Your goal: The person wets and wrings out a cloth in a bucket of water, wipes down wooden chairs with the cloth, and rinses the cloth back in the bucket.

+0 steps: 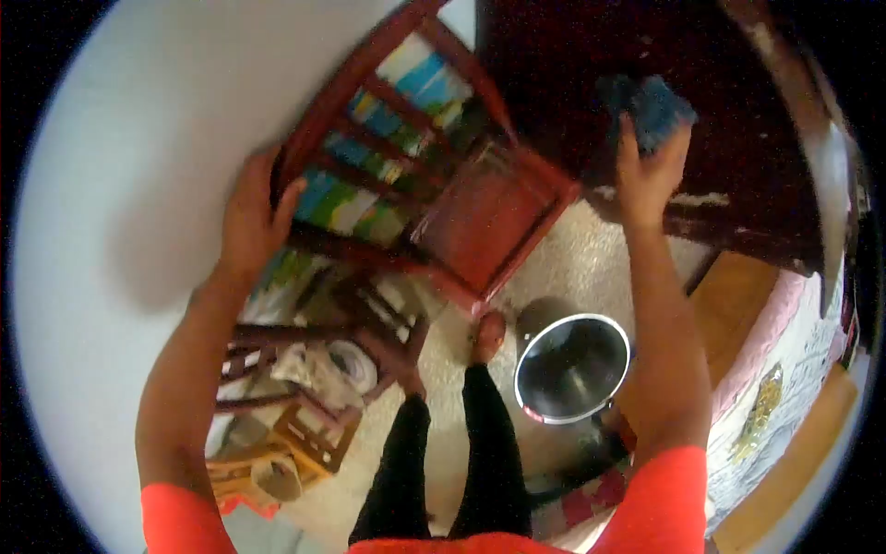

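Plain off-white wall (pixel 111 185), pretty smooth, takes up the left side of the head view, and the floor (pixel 563 249) is a pale speckled, shiny kind of stuff. Left hand (pixel 254 208) has its fingers curled round the outer rail of a reddish-brown wooden chair (pixel 484 217), thumb on the near side; it's got a slatted back and a glossy, squarish seat. Bright blue, green and white patches show between the slats, can't tell what they're on. Over on the right, the right hand (pixel 653 175) has a crumpled blue cloth (pixel 660 106) bunched in its fingers, sitting against a dark reddish-brown tabletop (pixel 738 83) with a scuffed, worn edge, just beyond the chair seat. Down between the person's legs and right arm stands a round metal bucket (pixel 572 369), bright shiny rim, dark inside. Lower left there's a dark brown wooden chair (pixel 401 346) with a rumpled cream cloth (pixel 318 374) and a white ring-shaped item (pixel 355 365) on it, next to some orange-brown wooden furniture (pixel 314 439). Far right is whitish patterned fabric (pixel 780 369) with a quilted-looking pink edge.
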